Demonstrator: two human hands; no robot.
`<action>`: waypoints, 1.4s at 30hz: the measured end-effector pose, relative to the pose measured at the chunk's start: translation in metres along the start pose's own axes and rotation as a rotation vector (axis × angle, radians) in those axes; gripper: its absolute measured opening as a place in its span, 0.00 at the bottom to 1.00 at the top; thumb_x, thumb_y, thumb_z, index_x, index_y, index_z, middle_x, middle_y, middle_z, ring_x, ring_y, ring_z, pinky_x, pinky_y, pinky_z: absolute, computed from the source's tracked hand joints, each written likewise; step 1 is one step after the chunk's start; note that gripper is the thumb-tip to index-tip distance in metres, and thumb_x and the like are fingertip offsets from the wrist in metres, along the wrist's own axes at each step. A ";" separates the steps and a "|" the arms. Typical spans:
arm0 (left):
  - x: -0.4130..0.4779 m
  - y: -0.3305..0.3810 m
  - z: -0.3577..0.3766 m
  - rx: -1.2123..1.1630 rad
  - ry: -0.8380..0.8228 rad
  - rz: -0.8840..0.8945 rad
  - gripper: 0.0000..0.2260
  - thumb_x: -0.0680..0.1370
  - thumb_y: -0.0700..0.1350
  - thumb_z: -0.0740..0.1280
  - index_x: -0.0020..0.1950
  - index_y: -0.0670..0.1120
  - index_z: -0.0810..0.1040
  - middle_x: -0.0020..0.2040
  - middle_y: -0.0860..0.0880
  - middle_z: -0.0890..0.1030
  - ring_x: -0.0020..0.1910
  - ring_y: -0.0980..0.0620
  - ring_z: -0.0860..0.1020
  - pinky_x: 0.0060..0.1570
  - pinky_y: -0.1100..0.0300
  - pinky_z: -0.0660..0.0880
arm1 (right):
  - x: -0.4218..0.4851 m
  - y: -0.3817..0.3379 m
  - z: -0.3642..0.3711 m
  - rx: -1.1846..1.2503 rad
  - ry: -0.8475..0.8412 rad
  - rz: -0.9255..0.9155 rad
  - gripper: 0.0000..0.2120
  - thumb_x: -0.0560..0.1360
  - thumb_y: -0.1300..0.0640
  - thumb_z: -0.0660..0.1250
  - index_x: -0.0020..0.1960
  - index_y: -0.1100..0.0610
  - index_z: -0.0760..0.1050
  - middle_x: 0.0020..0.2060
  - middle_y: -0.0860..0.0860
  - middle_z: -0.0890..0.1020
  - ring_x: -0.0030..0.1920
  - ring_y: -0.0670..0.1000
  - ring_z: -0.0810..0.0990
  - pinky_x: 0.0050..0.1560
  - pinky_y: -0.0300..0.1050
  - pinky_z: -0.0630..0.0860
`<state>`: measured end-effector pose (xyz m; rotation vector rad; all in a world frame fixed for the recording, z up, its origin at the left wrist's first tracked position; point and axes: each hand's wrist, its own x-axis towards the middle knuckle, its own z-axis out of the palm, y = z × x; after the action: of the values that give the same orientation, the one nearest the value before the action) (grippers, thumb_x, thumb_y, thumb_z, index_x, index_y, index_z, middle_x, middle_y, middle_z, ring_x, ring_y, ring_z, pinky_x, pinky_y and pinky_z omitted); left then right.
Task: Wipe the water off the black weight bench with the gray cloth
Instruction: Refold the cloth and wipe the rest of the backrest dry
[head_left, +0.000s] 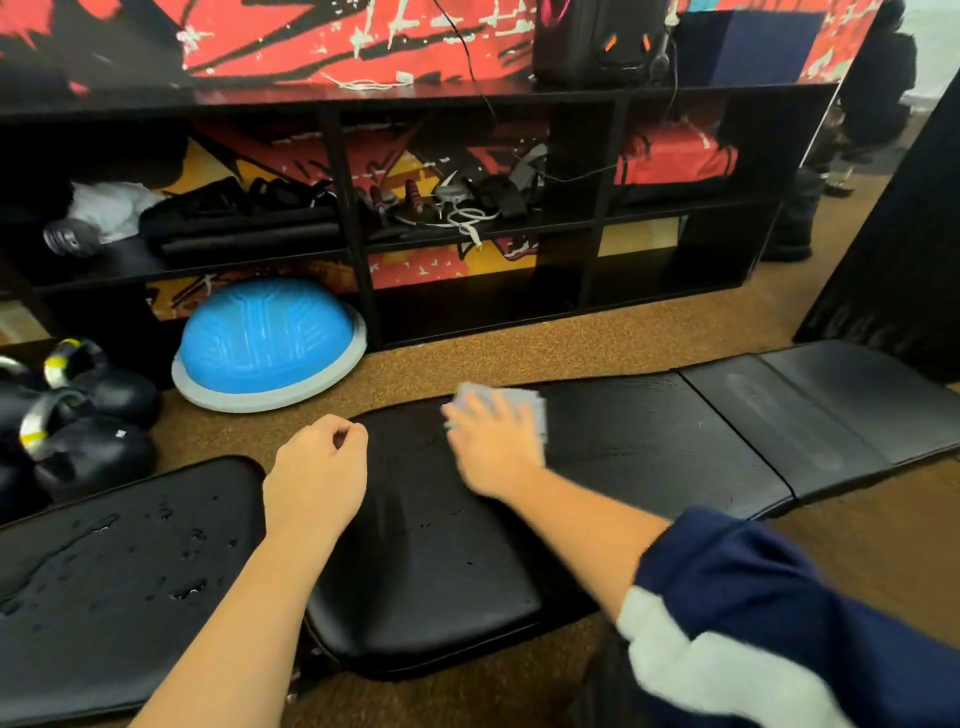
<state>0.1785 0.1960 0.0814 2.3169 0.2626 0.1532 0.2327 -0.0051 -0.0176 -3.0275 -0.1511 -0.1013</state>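
1. Black weight bench (649, 447): smooth padded vinyl, lying flat across the view. It is made of several pads with rounded corners and seams between them.
2. Gray cloth (524, 408): small, soft, roughly rectangular. It lies on the middle pad near the far edge, partly under the right hand.
3. Right hand (493, 447): blurred. Fingers look straight and spread, palm flat, pressing the cloth onto the pad. Navy sleeve (753, 582) with a white band.
4. Left hand (317, 467): fingers curled in, thumb at forefinger, nothing held. It is over the gap between the left and middle pads.
5. Water (104, 540): glossy beads and a streak on the left pad, plus a few small drops on the middle pad.
6. Blue dome (270, 338): ribbed rubber with a gray rim, on the speckled brown floor (571, 338). Rounded black kettlebells (83, 441) are beside it.
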 end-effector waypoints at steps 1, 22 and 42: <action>0.000 -0.001 -0.001 -0.006 0.008 0.001 0.08 0.82 0.52 0.61 0.49 0.54 0.79 0.45 0.55 0.78 0.49 0.47 0.77 0.54 0.48 0.76 | -0.005 -0.040 0.000 0.006 0.018 -0.090 0.23 0.80 0.46 0.55 0.74 0.43 0.62 0.73 0.49 0.65 0.73 0.59 0.63 0.67 0.63 0.62; 0.004 -0.005 -0.012 -0.631 -0.600 -0.393 0.18 0.77 0.62 0.68 0.62 0.54 0.82 0.55 0.49 0.87 0.58 0.44 0.83 0.62 0.38 0.76 | -0.054 -0.056 -0.092 2.102 -0.565 0.506 0.27 0.77 0.41 0.68 0.65 0.61 0.80 0.58 0.59 0.84 0.59 0.59 0.83 0.65 0.57 0.76; -0.021 0.039 0.020 -0.977 -0.344 -0.318 0.07 0.82 0.42 0.67 0.56 0.41 0.82 0.52 0.38 0.85 0.49 0.44 0.86 0.46 0.49 0.80 | -0.095 -0.062 -0.087 1.040 -0.105 -0.231 0.64 0.64 0.43 0.82 0.80 0.38 0.37 0.79 0.34 0.46 0.80 0.43 0.48 0.78 0.58 0.59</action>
<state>0.1673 0.1507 0.0957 1.2807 0.2900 -0.2350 0.1268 0.0371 0.0688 -1.9693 -0.4093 0.0944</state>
